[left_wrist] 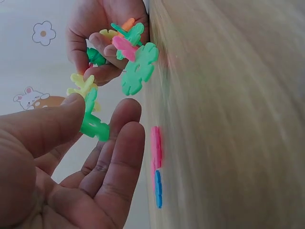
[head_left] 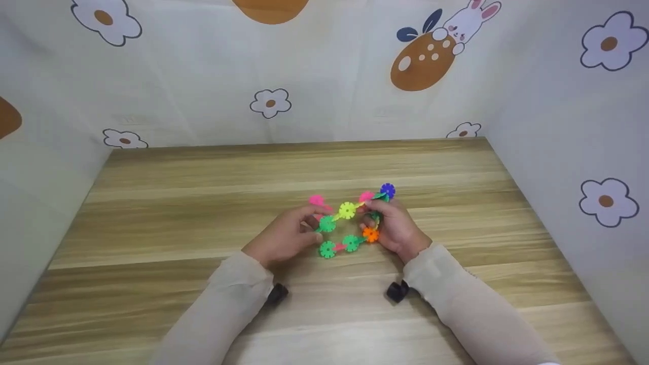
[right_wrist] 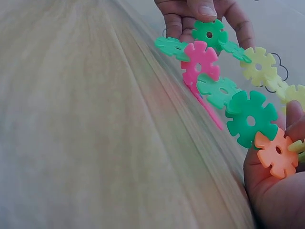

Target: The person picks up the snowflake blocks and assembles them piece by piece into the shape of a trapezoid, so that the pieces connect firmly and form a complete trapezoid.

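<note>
A chain of flower-shaped plastic discs, slotted together in green, yellow, pink, orange and purple, hangs between both hands just over the table. My left hand [head_left: 286,233] pinches a green disc [head_left: 327,223] near one end of the chain, its thumb on the disc's edge in the right wrist view. From the other side my right hand [head_left: 398,225] grips the chain, close to an orange disc [head_left: 370,234] and a purple disc [head_left: 388,190]. A yellow disc [head_left: 347,210] spans the upper stretch between the hands. A lower green disc [head_left: 328,249] dangles at the free end. Right fingers partly hide several discs.
Behind the left hand, loose pink discs [left_wrist: 156,148] and a blue disc [left_wrist: 158,189] lie on the wooden table [head_left: 177,203]. Cloth walls [head_left: 203,76] with flower prints stand at the back and sides. Black wrist mounts [head_left: 397,292] sit under the sleeves.
</note>
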`<state>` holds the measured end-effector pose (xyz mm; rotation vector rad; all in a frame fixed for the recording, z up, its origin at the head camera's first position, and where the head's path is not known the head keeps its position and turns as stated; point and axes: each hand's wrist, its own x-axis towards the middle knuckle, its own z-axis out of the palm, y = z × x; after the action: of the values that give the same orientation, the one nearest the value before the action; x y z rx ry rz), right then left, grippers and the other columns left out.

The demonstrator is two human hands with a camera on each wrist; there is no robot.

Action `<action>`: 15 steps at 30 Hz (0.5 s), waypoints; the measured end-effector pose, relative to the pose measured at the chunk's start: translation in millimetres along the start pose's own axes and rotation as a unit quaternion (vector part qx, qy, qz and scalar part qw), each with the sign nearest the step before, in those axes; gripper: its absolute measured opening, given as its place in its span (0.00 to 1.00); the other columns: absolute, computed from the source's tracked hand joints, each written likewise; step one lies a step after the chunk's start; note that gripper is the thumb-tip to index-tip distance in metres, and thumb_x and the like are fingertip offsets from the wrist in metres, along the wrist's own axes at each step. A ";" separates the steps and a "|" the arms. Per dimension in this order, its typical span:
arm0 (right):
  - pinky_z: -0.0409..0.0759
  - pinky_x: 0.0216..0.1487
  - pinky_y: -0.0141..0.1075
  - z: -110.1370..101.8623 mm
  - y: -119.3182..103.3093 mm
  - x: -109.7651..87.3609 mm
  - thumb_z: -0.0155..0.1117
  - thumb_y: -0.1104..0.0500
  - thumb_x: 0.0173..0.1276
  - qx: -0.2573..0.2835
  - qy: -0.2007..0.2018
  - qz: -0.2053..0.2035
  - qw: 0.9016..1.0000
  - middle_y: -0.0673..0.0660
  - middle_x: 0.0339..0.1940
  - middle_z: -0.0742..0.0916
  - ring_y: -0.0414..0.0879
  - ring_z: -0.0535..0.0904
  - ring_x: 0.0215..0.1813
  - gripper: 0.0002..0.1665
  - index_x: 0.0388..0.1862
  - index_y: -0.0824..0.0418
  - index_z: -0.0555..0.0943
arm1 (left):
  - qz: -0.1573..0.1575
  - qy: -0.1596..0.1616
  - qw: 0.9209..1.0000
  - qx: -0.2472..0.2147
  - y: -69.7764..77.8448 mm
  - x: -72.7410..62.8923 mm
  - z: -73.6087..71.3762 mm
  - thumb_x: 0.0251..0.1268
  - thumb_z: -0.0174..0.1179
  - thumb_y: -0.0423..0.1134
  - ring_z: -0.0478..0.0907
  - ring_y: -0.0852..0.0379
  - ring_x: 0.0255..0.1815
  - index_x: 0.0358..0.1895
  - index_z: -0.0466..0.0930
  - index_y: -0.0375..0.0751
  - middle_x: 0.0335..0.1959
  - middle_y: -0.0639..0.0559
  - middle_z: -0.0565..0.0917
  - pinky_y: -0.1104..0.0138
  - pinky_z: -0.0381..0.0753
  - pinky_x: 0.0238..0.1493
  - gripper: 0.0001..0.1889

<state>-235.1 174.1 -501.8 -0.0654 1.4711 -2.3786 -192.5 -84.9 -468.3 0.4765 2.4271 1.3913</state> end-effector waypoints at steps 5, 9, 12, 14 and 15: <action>0.82 0.31 0.34 0.0 1.1 -0.4 0.54 0.65 0.80 -0.006 -0.002 0.000 1.000 0.53 0.21 0.86 0.40 0.70 0.19 0.20 0.28 0.63 0.87 | -0.003 0.013 1.000 0.004 -2.7 1.8 1.6 0.69 0.67 0.30 0.82 0.50 0.48 0.67 0.80 0.55 0.50 0.48 0.83 0.56 0.84 0.54 0.26; 0.82 0.31 0.34 1.3 1.0 -0.5 0.53 0.65 0.79 0.000 0.007 0.001 1.000 0.53 0.24 0.87 0.40 0.69 0.19 0.20 0.28 0.63 0.87 | -0.010 0.023 1.000 0.011 -3.2 2.0 0.3 0.70 0.67 0.31 0.83 0.50 0.49 0.68 0.80 0.57 0.52 0.49 0.84 0.56 0.84 0.55 0.26; 0.82 0.31 0.33 1.4 0.2 0.2 0.53 0.66 0.79 0.013 0.022 -0.003 1.000 0.53 0.26 0.88 0.39 0.68 0.19 0.19 0.27 0.62 0.86 | -0.007 0.028 0.999 0.022 -3.7 1.8 -2.8 0.70 0.65 0.32 0.83 0.50 0.55 0.72 0.77 0.55 0.57 0.48 0.84 0.54 0.83 0.58 0.28; 0.82 0.31 0.33 0.5 -0.2 1.4 0.53 0.66 0.79 0.021 0.030 -0.008 0.999 0.53 0.27 0.87 0.39 0.67 0.19 0.20 0.27 0.62 0.86 | -0.012 0.035 0.999 0.035 -4.6 1.0 -5.4 0.72 0.62 0.32 0.81 0.48 0.58 0.76 0.73 0.52 0.63 0.47 0.82 0.52 0.81 0.62 0.30; 0.82 0.31 0.32 0.2 -0.5 1.8 0.52 0.66 0.79 0.024 0.033 -0.010 0.999 0.54 0.27 0.87 0.39 0.67 0.19 0.21 0.26 0.62 0.86 | -0.016 0.037 0.998 0.044 -5.3 0.7 -6.5 0.72 0.61 0.33 0.80 0.48 0.61 0.77 0.71 0.51 0.66 0.47 0.81 0.52 0.79 0.65 0.31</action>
<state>-236.9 173.6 -501.5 0.0093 1.4477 -2.4535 -196.6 -92.1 -469.8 0.4119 2.5533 1.3154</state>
